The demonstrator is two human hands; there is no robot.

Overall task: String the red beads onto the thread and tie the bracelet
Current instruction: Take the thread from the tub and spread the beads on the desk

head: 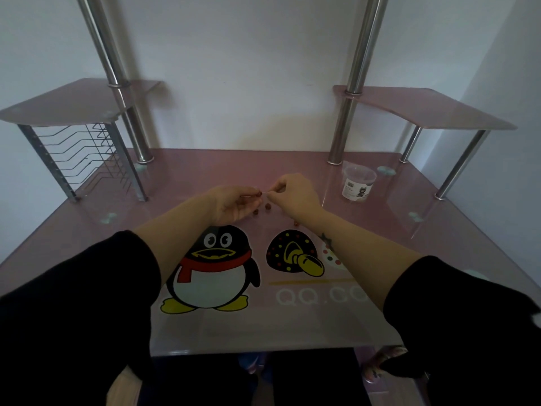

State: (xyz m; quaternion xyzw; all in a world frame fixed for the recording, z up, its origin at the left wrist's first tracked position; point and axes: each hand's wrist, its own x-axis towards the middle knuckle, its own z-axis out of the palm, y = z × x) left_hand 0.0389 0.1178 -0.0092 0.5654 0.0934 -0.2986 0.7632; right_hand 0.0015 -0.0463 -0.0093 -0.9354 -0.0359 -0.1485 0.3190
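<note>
A red bead [258,194] sits at the tips of the left hand [234,203], pinched there. Just beside it, the right hand [295,194] pinches the thread [265,193] narrowly, and a short pale stretch shows between the two grips. Whether the thread end is already inside the hole is too small to tell. Loose beads [267,206] lie on the desk [292,317] just below the grips, one more nearer the right wrist. A cup [358,183] stands well out past the right hand.

Likely risks: the limp end bending against the hole's rim and missing, or a slackened pinch dropping the bead, which would roll on the smooth glass.
</note>
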